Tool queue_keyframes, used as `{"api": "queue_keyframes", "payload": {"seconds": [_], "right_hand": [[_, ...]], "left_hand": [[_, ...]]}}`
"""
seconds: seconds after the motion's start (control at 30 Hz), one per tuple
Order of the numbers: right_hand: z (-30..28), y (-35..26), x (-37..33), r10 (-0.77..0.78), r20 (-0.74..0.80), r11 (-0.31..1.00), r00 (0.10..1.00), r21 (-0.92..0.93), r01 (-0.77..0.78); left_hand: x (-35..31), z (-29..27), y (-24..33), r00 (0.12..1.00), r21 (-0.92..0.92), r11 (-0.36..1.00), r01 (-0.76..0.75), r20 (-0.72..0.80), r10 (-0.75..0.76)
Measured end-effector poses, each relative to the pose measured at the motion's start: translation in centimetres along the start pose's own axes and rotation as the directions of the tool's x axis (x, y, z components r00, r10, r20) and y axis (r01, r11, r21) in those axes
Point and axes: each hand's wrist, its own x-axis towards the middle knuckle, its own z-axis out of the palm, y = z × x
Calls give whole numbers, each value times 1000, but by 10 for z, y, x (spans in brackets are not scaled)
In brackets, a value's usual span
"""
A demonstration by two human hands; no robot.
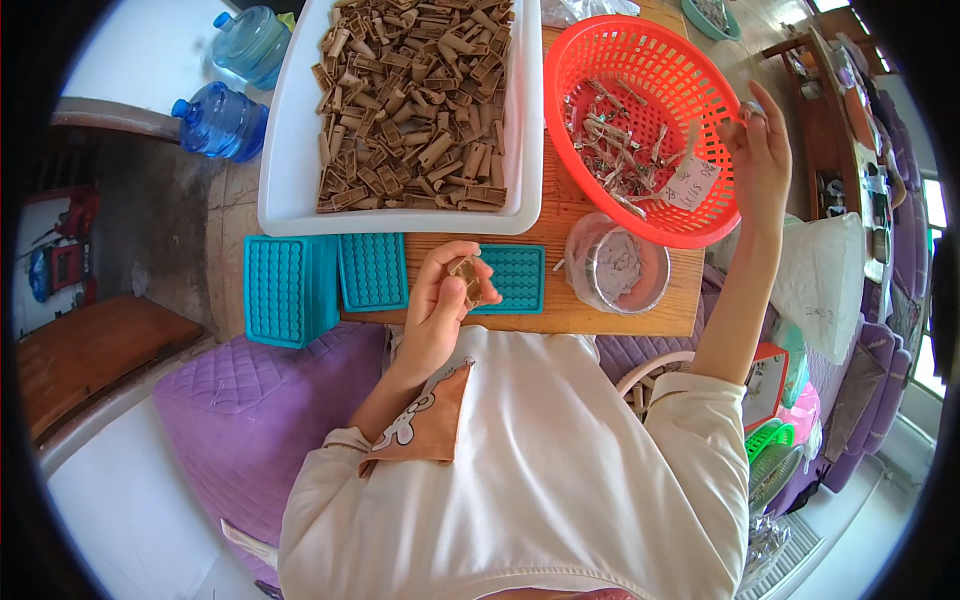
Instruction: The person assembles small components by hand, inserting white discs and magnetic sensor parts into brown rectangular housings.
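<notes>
In front of my chest, my left hand (445, 300) is closed around a small brown moulded piece (465, 278), held between thumb and fingers. It resembles the many brown trough-shaped pieces (420, 110) in the large white tray (400, 222) ahead. My right hand (762, 150) is raised at the right rim of the red basket (642, 235), fingers bent together. A small greyish-white bit shows at its fingertips, too small to name. Inside the basket lie thin, tangled, pale strips (620, 135) and a pale tag with handwriting (692, 184).
Teal trays with rows of round bumps (372, 272) stand along the near table edge; another teal tray (520, 278) is partly behind my left hand. A clear round tub (655, 290) holds whitish material. Blue water jugs (225, 122) stand left. A white bag (820, 280) is at right.
</notes>
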Motion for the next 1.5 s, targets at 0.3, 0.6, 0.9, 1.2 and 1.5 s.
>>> {"api": "queue_keyframes", "payload": {"seconds": [0.3, 0.6, 0.9, 1.2, 1.5], "right_hand": [[98, -12, -127, -294, 509, 887, 809, -170, 429], [118, 2, -162, -270, 353, 905, 896, -225, 361], [116, -1, -164, -26, 426, 925, 904, -334, 184], [126, -1, -174, 225, 264, 965, 938, -192, -177], [137, 4, -182, -10, 197, 994, 980, -107, 32]], "left_hand": [[14, 26, 17, 996, 245, 969, 13, 83, -35], [7, 23, 6, 993, 395, 917, -52, -74, 88], [5, 15, 5, 988, 344, 939, 17, -150, 37], [9, -11, -11, 978, -551, 827, 114, 211, 6], [-1, 17, -2, 997, -48, 997, -57, -45, 55]]}}
